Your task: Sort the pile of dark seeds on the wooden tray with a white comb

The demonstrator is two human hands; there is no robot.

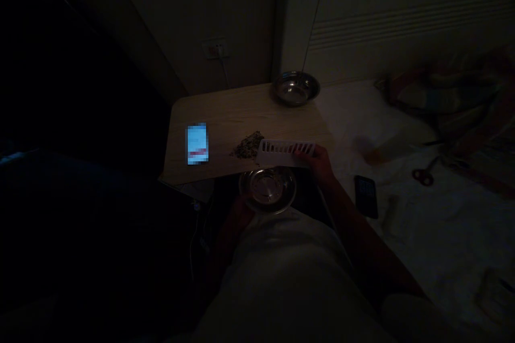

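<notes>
The room is very dark. My right hand [317,162] is closed on a white slotted plastic piece [284,151] that lies along the near edge of a small wooden table [225,112]. Its left end touches a small pile of loose brownish bits [246,146] on the tabletop. My left hand [241,209] holds a shiny metal dish [267,189] from below, just under the table's edge and beneath the white piece; its fingers are mostly hidden in the dark.
A lit phone [197,143] lies on the table's left part. A second metal bowl [296,87] stands at the far right corner. On the white bed to the right lie a dark remote-like device [366,195], scissors [424,173] and crumpled cloth [450,91].
</notes>
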